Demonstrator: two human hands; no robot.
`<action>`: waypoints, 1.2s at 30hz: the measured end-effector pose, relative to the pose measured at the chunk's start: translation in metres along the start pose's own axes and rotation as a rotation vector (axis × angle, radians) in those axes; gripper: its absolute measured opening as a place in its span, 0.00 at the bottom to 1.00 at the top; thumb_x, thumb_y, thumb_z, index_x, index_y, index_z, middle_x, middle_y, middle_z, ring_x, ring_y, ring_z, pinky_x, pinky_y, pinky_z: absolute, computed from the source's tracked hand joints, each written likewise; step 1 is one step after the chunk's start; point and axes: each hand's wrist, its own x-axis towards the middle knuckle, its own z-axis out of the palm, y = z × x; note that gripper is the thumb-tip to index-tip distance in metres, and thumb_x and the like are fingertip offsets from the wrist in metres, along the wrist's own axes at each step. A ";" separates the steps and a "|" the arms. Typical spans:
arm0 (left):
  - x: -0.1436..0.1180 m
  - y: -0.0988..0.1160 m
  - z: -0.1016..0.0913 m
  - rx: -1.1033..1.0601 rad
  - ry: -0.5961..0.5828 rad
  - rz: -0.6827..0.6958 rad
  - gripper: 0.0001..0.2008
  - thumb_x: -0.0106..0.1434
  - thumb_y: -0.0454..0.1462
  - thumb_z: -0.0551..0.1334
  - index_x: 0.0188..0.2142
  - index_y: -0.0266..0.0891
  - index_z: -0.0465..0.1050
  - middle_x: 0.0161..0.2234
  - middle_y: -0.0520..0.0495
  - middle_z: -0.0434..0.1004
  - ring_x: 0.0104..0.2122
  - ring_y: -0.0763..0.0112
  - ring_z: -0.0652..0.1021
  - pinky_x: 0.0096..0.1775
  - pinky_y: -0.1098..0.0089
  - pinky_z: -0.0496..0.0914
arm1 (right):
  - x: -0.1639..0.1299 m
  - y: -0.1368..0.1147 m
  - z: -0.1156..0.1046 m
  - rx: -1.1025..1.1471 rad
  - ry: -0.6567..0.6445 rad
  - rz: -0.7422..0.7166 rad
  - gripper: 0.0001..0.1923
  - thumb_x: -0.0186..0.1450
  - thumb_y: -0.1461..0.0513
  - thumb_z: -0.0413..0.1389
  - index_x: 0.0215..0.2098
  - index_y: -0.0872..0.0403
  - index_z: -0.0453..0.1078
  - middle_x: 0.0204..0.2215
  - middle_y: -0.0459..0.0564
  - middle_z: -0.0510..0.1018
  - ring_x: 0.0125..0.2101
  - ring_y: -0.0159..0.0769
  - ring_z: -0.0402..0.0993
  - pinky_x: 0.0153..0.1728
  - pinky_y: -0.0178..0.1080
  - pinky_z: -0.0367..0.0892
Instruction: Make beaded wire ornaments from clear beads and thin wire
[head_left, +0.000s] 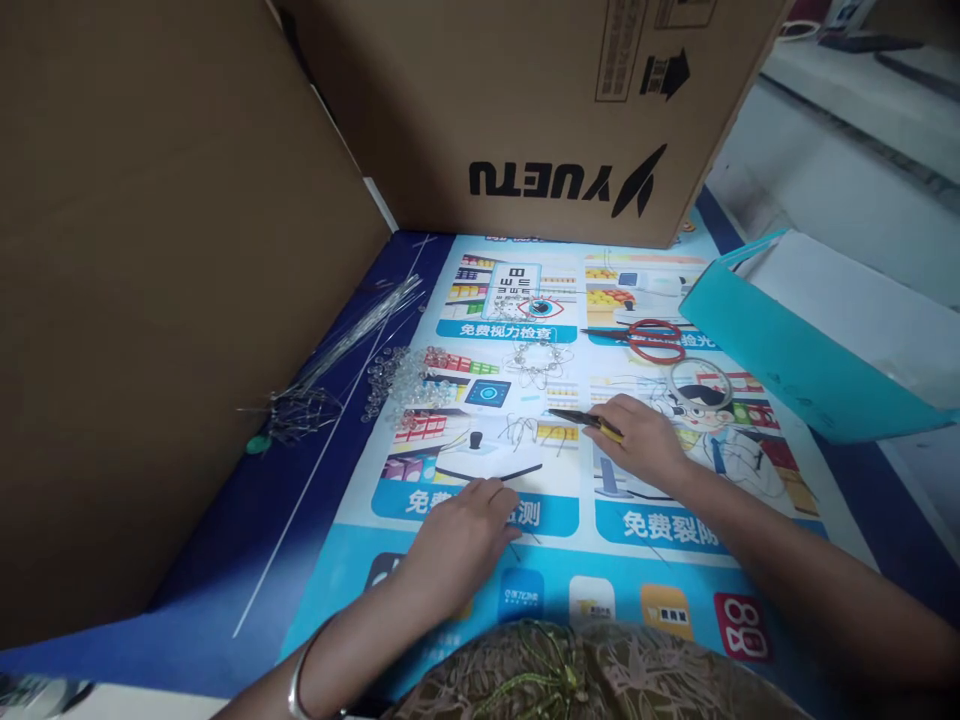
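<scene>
1. Nearest the camera, the left hand is laid on the printed blue poster covering the bench, its fingers curled loosely; whether anything is pinched beneath them cannot be told.
2. Just beyond, slim yellow-handled pliers are gripped in the right hand, tip directed at small bent wire pieces.
3. One finished-looking beaded wire flower is seen farther on.
4. Much appears left: a heap of clear glass beads and a bundle of thin wires remain unused at the left.
5. Red-handled scissors lie before the brown cardboard box.
</scene>
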 end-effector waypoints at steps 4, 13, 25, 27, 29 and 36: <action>-0.006 0.009 0.016 -0.039 0.029 -0.058 0.06 0.63 0.35 0.52 0.35 0.40 0.68 0.34 0.46 0.70 0.39 0.64 0.71 0.39 0.65 0.67 | 0.000 0.000 -0.001 -0.005 0.006 -0.014 0.16 0.63 0.53 0.48 0.44 0.51 0.69 0.37 0.50 0.73 0.37 0.36 0.69 0.37 0.37 0.64; -0.007 0.017 0.025 0.064 0.052 -0.075 0.09 0.64 0.33 0.48 0.35 0.37 0.66 0.35 0.43 0.69 0.37 0.62 0.69 0.37 0.63 0.66 | -0.001 0.001 0.001 0.023 -0.004 -0.015 0.16 0.63 0.54 0.48 0.44 0.51 0.68 0.38 0.50 0.72 0.38 0.36 0.68 0.38 0.36 0.64; 0.007 0.025 0.010 -0.057 0.056 0.127 0.09 0.64 0.35 0.50 0.39 0.40 0.68 0.38 0.46 0.72 0.39 0.64 0.71 0.40 0.64 0.68 | -0.004 0.001 -0.005 -0.034 0.005 -0.041 0.14 0.63 0.57 0.49 0.44 0.51 0.68 0.37 0.52 0.71 0.40 0.39 0.66 0.40 0.39 0.63; 0.015 0.024 0.007 -0.024 0.110 0.114 0.11 0.63 0.34 0.50 0.45 0.40 0.65 0.47 0.44 0.69 0.43 0.63 0.70 0.43 0.62 0.68 | -0.003 0.003 -0.005 -0.024 0.017 -0.033 0.14 0.63 0.57 0.49 0.44 0.51 0.68 0.37 0.52 0.71 0.40 0.39 0.66 0.41 0.40 0.63; 0.025 0.025 0.007 0.032 0.126 0.110 0.14 0.63 0.35 0.50 0.49 0.39 0.61 0.55 0.43 0.61 0.45 0.61 0.71 0.42 0.61 0.70 | -0.001 0.005 -0.004 -0.002 0.022 -0.010 0.15 0.63 0.56 0.48 0.45 0.51 0.68 0.37 0.52 0.71 0.39 0.39 0.66 0.40 0.40 0.63; 0.051 0.032 0.010 0.152 0.037 0.155 0.18 0.63 0.40 0.51 0.50 0.35 0.59 0.60 0.36 0.52 0.39 0.59 0.75 0.33 0.61 0.72 | 0.001 0.008 -0.001 0.014 -0.017 -0.001 0.15 0.63 0.56 0.48 0.45 0.52 0.67 0.38 0.52 0.71 0.39 0.39 0.66 0.40 0.40 0.63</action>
